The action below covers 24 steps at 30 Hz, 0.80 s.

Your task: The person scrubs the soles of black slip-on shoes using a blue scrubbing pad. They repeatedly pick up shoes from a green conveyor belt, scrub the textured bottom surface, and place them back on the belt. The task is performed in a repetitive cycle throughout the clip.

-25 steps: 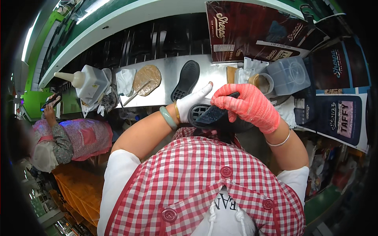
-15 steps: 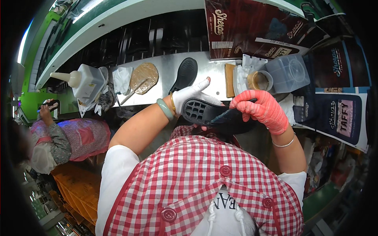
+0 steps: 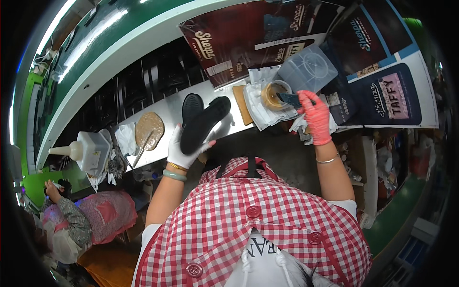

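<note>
The black sole (image 3: 203, 125) is held in the air by its near end over the near edge of the metal bench (image 3: 167, 109), and the gloved left hand (image 3: 184, 154) wraps that end from beneath, fingertips showing on both sides. A moment ago the sole lay more nearly sideways, close to the apron, with its open grid in sight and the tool against it; now the grid is out of view and the pink-gloved right hand (image 3: 314, 115) has gone over to the cup (image 3: 276, 94). I take this as a pause in the work on the sole itself, the tool being at the brown contents instead. The sole's long axis slants from near left to far right, its rounded free end pointing far and right; which end is the toe I cannot tell. The second sole (image 3: 192, 106) lies just beyond it, partly hidden behind it, and whether the two touch is unclear. The right hand pinches the dark flat tool (image 3: 289, 99) between thumb and fingers, its tip pointing left into the cup's mouth. Right of the cup stands a clear plastic tub (image 3: 310, 69); left of it lies a tan block (image 3: 242, 105).
</note>
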Available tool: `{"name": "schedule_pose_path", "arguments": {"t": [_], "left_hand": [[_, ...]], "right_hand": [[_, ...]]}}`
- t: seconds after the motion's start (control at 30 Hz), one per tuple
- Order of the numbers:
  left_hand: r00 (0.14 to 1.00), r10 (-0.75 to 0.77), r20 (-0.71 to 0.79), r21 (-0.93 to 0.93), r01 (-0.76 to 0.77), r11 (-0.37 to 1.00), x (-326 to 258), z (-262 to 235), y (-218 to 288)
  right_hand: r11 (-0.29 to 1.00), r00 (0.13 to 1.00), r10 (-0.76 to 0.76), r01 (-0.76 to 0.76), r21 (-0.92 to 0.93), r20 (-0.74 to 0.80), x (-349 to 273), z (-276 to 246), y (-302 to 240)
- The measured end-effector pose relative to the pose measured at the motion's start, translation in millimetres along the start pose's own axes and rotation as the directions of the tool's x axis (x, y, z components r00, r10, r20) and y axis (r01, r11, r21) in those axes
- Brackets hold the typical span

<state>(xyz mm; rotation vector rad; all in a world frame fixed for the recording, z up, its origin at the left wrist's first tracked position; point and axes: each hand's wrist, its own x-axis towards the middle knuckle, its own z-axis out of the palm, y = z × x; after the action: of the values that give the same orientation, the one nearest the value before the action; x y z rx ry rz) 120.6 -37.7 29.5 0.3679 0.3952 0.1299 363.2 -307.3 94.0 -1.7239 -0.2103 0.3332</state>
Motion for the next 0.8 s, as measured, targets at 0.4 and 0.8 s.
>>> {"name": "schedule_pose_path", "arguments": {"t": [0.4, 0.8], "left_hand": [[0.929, -0.232, -0.289, -0.082, 0.217, 0.973, -26, -5, -47], [0.996, -0.090, 0.013, -0.199, 0.091, 0.976, -20, 54, -33]], "right_hand": [[0.998, 0.999, 0.037, -0.036, -0.052, 0.026, 25, 16, 52], [0.875, 0.943, 0.104, -0.237, 0.421, 0.315, -32, 48, -19]]}}
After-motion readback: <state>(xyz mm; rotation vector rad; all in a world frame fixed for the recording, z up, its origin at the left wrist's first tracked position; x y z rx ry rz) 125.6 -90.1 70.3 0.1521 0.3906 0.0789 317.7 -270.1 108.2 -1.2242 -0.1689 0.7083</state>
